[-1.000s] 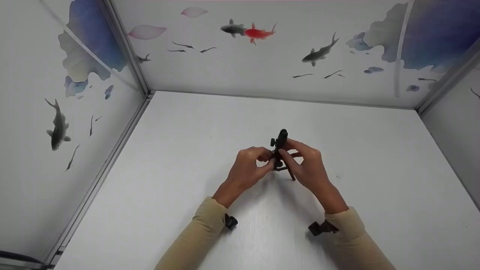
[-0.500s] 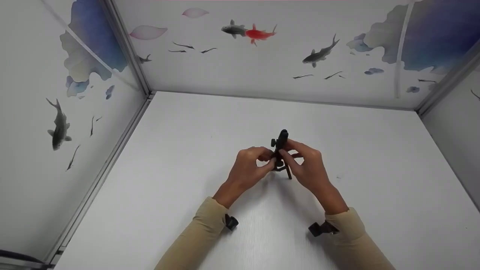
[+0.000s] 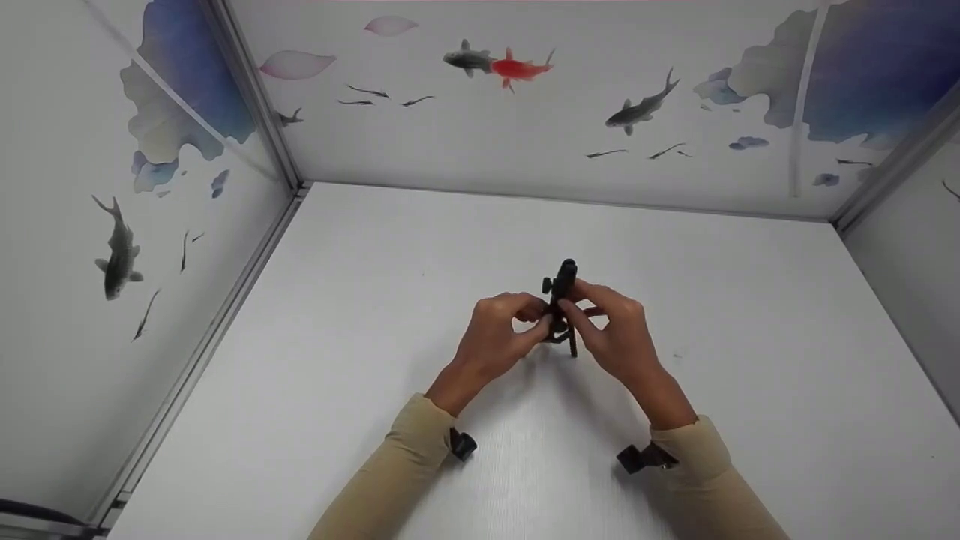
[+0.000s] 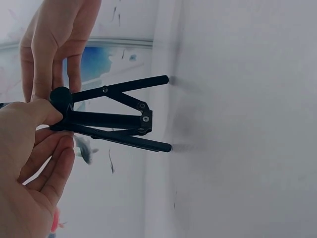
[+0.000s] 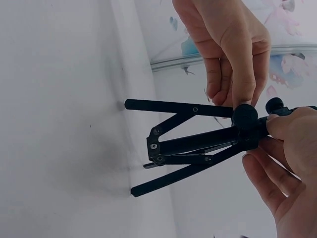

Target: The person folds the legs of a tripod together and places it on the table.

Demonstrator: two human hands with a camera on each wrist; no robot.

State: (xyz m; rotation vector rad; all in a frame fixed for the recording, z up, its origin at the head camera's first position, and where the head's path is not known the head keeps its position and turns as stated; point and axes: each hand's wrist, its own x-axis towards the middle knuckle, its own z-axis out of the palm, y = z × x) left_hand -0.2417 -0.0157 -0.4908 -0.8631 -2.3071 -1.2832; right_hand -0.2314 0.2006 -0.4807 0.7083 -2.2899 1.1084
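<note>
Fingers of left hand and right hand are pinching an apparently light, stiff mini tripod about its collar, likely its surest hold, above the hinged legs.

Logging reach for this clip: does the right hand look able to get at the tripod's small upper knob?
Probably yes: the right hand grips the tripod with its thumb close to the small upper knob, and nothing covers it.

The tripod looks matt, its rivet shiny metal; the sleeve at seven o'clock is creased matt cloth; the worktop smooth, faintly glossy.
</note>
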